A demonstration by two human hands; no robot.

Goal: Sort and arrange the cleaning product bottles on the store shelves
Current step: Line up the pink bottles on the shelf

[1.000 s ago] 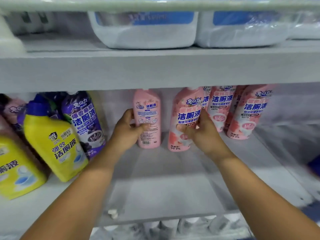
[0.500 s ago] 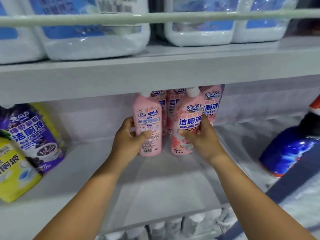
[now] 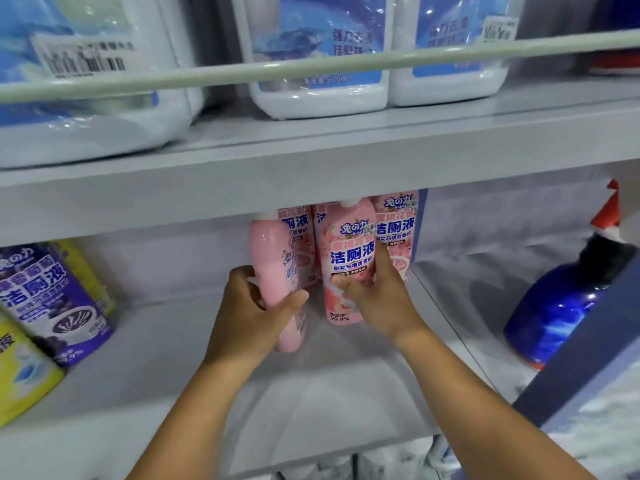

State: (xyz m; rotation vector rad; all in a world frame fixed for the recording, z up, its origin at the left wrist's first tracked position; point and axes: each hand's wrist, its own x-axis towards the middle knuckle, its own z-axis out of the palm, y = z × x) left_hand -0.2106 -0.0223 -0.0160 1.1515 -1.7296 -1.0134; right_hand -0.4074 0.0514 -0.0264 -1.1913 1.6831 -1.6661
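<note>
Head view: two pink toilet-cleaner bottles held upright on the middle shelf (image 3: 346,393).
My left hand (image 3: 249,317) grips the side-on pink bottle (image 3: 273,258); my right hand (image 3: 374,296) grips the front-facing pink bottle (image 3: 349,258), just right of it.

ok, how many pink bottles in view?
4: one in the left hand, one in the right hand, two behind them. A sliver between those may be another.
</note>
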